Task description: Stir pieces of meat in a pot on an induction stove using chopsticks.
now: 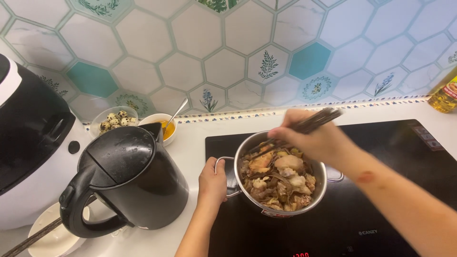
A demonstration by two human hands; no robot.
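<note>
Fingers of the left hand (212,181) curl tight around the near-left handle of the steel pot (318,190), just right of the black kettle (128,181). Right of that, over the pot's food, the right hand (309,138) pinches dark chopsticks (314,121), tips dipped inside.
</note>
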